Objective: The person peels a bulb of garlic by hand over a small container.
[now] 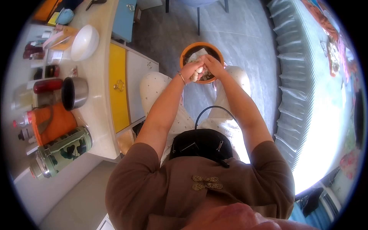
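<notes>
My left hand (pixel 189 72) and my right hand (pixel 212 64) meet over an orange bin (pixel 185 49) on the floor between my knees. Fingers of both hands are closed around a pale, lumpy thing (pixel 199 70) that looks like a garlic bulb; the fingers cover part of it. Inside the bin, a crumpled whitish piece (pixel 199 53) lies among dark and pale scraps too small to make out. A thin bracelet circles my left wrist.
To the left, a counter (pixel 101 76) bears a white bowl (pixel 85 43), a metal pot (pixel 75 93) and a camouflage flask (pixel 65 151). Below it are yellow (pixel 118 88) and white cabinet fronts. A bed with a ruffled skirt (pixel 289 99) stands right; a black bag (pixel 200 145) rests on my lap.
</notes>
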The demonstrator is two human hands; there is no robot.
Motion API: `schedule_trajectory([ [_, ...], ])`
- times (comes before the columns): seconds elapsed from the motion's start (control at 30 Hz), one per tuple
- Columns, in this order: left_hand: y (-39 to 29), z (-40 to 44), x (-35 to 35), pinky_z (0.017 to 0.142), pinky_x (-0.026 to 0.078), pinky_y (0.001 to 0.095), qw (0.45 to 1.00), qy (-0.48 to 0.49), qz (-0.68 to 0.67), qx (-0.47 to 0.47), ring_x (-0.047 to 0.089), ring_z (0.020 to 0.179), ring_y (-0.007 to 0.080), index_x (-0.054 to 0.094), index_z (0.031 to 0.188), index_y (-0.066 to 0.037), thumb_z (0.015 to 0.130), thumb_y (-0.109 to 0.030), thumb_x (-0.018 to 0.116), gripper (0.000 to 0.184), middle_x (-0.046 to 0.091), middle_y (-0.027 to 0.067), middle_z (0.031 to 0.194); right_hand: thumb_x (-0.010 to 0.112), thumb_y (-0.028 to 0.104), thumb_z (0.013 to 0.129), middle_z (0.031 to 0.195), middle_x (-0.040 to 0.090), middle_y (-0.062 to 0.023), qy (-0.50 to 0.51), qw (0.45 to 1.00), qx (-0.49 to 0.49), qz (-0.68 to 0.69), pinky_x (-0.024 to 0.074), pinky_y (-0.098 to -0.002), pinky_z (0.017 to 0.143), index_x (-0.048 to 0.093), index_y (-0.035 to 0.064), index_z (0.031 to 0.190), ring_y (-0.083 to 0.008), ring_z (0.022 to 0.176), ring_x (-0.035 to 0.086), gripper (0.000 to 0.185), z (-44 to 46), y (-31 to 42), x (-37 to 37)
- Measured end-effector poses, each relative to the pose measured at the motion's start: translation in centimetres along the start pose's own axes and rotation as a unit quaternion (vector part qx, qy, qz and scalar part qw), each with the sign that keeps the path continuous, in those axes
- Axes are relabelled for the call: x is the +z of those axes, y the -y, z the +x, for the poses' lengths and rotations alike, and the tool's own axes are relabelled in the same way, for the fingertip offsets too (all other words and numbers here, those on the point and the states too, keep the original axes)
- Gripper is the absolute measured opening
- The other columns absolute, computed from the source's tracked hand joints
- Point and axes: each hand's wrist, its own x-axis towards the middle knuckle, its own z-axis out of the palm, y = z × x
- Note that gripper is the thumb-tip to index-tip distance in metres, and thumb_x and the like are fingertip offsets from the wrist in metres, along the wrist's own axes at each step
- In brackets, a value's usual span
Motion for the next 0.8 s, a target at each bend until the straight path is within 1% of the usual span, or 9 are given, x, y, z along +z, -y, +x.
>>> schedule_trajectory([
  [0.1, 0.2, 0.1, -0.1, 0.041, 0.040, 0.0236, 0.999, 0.005, 0.032, -0.010, 0.050, 0.048, 0.0107, 0.054, 0.090, -0.007, 0.089, -0.029, 0.052, 0.023, 0.054, 0.0025, 0.068, 0.046, 0.034, 0.093, 0.082, 0.059, -0.0031, -0.017, 0.998, 0.056, -0.002, 0.0434, -0.0265, 0.073, 0.058, 0.0008, 0.098, -0.0116, 0.077, 0.054, 0.035, -0.2, 0.1, 0.0],
  [0.17, 0.2, 0.2, -0.1, 0.040, 0.040, 0.0240, 0.999, 0.010, 0.039, -0.017, 0.050, 0.046, 0.0112, 0.055, 0.090, -0.006, 0.089, -0.024, 0.051, 0.018, 0.055, 0.0032, 0.068, 0.045, 0.040, 0.092, 0.075, 0.058, -0.0029, -0.058, 0.995, 0.067, -0.038, 0.0431, -0.0259, 0.062, 0.058, 0.0001, 0.094, -0.0119, 0.067, 0.053, 0.042, 0.2, -0.5, -0.1],
  [0.2, 0.2, 0.1, 0.0, 0.040, 0.040, 0.0239, 0.998, -0.001, 0.060, -0.006, 0.051, 0.046, 0.0114, 0.055, 0.089, -0.006, 0.088, -0.022, 0.050, 0.017, 0.056, 0.0037, 0.069, 0.045, 0.040, 0.092, 0.075, 0.058, -0.0029, -0.058, 0.995, 0.067, -0.038, 0.0431, -0.0259, 0.062, 0.058, 0.0001, 0.094, -0.0119, 0.067, 0.053, 0.042, 0.2, -0.4, -0.3],
  [0.27, 0.1, 0.0, 0.2, 0.040, 0.040, 0.0238, 0.997, -0.012, 0.080, 0.004, 0.051, 0.046, 0.0115, 0.055, 0.089, -0.006, 0.087, -0.020, 0.050, 0.016, 0.057, 0.0043, 0.071, 0.045, 0.043, 0.092, 0.068, 0.054, -0.0009, -0.064, 0.986, 0.155, 0.016, 0.0385, -0.0243, 0.049, 0.058, 0.0027, 0.087, -0.0102, 0.055, 0.048, 0.043, 0.3, -0.3, -0.8],
  [0.33, 0.2, 0.0, 0.1, 0.039, 0.039, 0.0237, 0.993, -0.042, 0.112, 0.011, 0.051, 0.046, 0.0111, 0.055, 0.091, -0.005, 0.086, -0.018, 0.049, 0.015, 0.059, 0.0051, 0.073, 0.045, 0.043, 0.092, 0.065, 0.052, 0.0006, -0.075, 0.986, 0.144, 0.026, 0.0356, -0.0232, 0.046, 0.057, 0.0045, 0.084, -0.0086, 0.052, 0.045, 0.041, -0.1, 0.9, -0.6],
  [0.57, -0.1, 0.3, 0.1, 0.044, 0.041, 0.0216, 0.980, -0.107, 0.149, 0.075, 0.051, 0.050, 0.0092, 0.056, 0.095, -0.005, 0.088, -0.027, 0.054, 0.023, 0.059, 0.0034, 0.075, 0.049, 0.039, 0.091, 0.063, 0.048, 0.0035, -0.039, 0.985, 0.134, 0.104, 0.0331, -0.0190, 0.044, 0.054, 0.0086, 0.088, -0.0051, 0.051, 0.043, 0.031, -0.1, 0.8, -0.9],
  [0.63, -0.1, 0.3, 0.2, 0.047, 0.042, 0.0205, 0.975, -0.115, 0.169, 0.087, 0.051, 0.052, 0.0079, 0.057, 0.093, -0.005, 0.088, -0.034, 0.055, 0.029, 0.059, 0.0014, 0.075, 0.049, 0.038, 0.092, 0.064, 0.048, 0.0032, -0.045, 0.989, 0.122, 0.076, 0.0335, -0.0190, 0.045, 0.054, 0.0090, 0.089, -0.0051, 0.052, 0.043, 0.029, 0.0, 0.5, -0.6],
  [0.77, 0.3, 0.7, 0.0, 0.047, 0.042, 0.0202, 0.968, -0.146, 0.186, 0.085, 0.051, 0.053, 0.0074, 0.058, 0.090, -0.006, 0.088, -0.035, 0.056, 0.030, 0.058, 0.0004, 0.073, 0.049, 0.034, 0.093, 0.067, 0.049, 0.0029, -0.029, 0.993, 0.092, 0.071, 0.0346, -0.0189, 0.046, 0.053, 0.0092, 0.091, -0.0048, 0.055, 0.044, 0.026, -0.3, 0.6, 0.1],
  [0.8, 0.3, 0.7, -0.2, 0.052, 0.045, 0.0222, 0.963, -0.152, 0.206, 0.083, 0.055, 0.061, 0.0098, 0.059, 0.092, -0.004, 0.086, -0.036, 0.058, 0.032, 0.060, 0.0033, 0.078, 0.049, 0.034, 0.093, 0.067, 0.049, 0.0029, -0.029, 0.993, 0.092, 0.071, 0.0346, -0.0189, 0.046, 0.053, 0.0092, 0.091, -0.0048, 0.055, 0.044, 0.026, -0.3, 0.8, 0.1],
])
